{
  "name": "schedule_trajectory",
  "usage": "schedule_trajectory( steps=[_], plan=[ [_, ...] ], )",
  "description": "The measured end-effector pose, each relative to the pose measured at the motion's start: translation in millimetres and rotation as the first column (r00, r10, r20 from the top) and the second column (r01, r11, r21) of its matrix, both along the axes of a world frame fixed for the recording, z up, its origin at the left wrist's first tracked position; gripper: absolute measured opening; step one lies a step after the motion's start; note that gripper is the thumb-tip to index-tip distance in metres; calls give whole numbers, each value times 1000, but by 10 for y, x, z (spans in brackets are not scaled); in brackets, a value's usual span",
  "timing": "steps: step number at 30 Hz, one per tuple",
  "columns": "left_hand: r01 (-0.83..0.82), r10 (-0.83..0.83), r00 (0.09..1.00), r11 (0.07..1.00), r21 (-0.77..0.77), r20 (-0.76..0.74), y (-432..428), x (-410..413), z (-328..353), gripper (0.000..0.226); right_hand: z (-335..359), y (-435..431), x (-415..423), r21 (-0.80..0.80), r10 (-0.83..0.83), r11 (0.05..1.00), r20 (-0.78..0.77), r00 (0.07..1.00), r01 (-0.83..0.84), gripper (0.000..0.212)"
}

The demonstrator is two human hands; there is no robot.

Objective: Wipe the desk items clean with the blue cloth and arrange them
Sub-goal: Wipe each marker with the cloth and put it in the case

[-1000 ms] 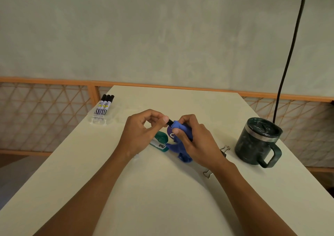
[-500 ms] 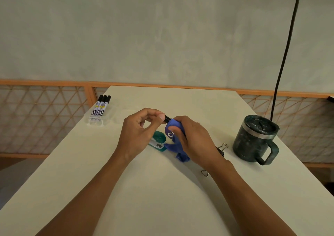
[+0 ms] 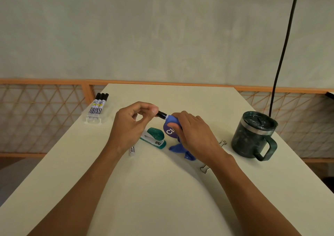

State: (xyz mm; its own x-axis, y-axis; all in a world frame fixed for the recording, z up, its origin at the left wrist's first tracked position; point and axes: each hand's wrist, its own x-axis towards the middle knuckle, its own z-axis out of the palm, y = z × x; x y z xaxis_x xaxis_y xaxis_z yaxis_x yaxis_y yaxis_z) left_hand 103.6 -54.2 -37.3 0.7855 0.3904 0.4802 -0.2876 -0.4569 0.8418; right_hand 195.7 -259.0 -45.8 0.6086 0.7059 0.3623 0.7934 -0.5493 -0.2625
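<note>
Both hands work above the middle of the surface [image 3: 162, 199]. The left hand [image 3: 132, 127] pinches the black end of a marker [image 3: 161, 114] between thumb and fingertips. The right hand [image 3: 195, 136] grips the cloth [image 3: 170, 130], which is bunched round the rest of that marker and hides its body. A loose tail of the cloth reaches the surface near the right wrist. A green stapler [image 3: 154, 138] lies on the surface between the hands, just nearer than they are. A second marker [image 3: 132, 149] lies partly hidden under the left wrist. Far left, three markers [image 3: 99, 102] sit side by side in a clear tray [image 3: 94, 120]. At right stands a dark lidded mug [image 3: 253, 136], its handle turned to the near right. A far clip [image 3: 223, 142] lies between the right hand and the mug, and a near clip [image 3: 204, 168] lies just beside the right forearm. A black cable [image 3: 282, 54] hangs behind the mug.
</note>
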Motion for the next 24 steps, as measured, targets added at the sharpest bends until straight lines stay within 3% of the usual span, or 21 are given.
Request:
schedule_trajectory(
  steps=[5, 9, 14, 18, 21, 24],
  plan=[
    [-60, 59, 998, 998, 27, 34, 108, -44, 26, 17, 0, -50, 46, -45, -35, 998, -63, 997, 32, 81],
    [-62, 62, 998, 998, 8, -27, 83, -12, -17, 22, 31, -6, 33, -18, -84, 996, -43, 996, 84, 63],
    [-44, 36, 997, 992, -118, -72, 105, 11, -13, 26, 14, -2, -13, -33, -27, 999, -10, 1000, 27, 63],
    [-36, 28, 999, 983, -178, -46, 237, 37, -43, 18, -95, -56, 45, 57, 58, 997, -107, 993, -53, 73],
    [-44, 43, 999, 974, -223, -12, 273, 67, -98, 15, -164, -35, 95, 172, 92, 983, -127, 988, -70, 47],
    [-70, 69, 998, 944, -322, -14, 197, 85, -116, 21, -232, -2, 110, 207, 114, 972, -23, 993, -107, 44]
  ],
)
